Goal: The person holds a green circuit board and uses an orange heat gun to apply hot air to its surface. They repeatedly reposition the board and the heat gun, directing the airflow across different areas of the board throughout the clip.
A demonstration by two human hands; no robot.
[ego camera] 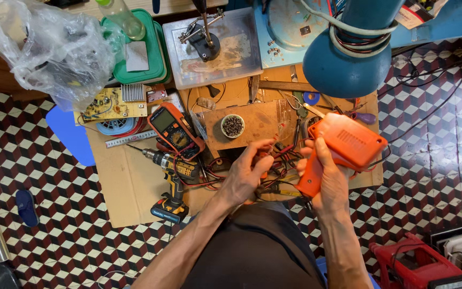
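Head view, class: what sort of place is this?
Probably an electronics repair bench set up on a tiled floor: an orange soldering gun in the right hand, a multimeter and a bare circuit board.

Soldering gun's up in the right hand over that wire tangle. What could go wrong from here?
The left hand pinches wires near the orange soldering gun held by the right hand; its fingers could get burned. The tip might also touch neighbouring red and black wires. The cardboard sheet underneath could scorch.
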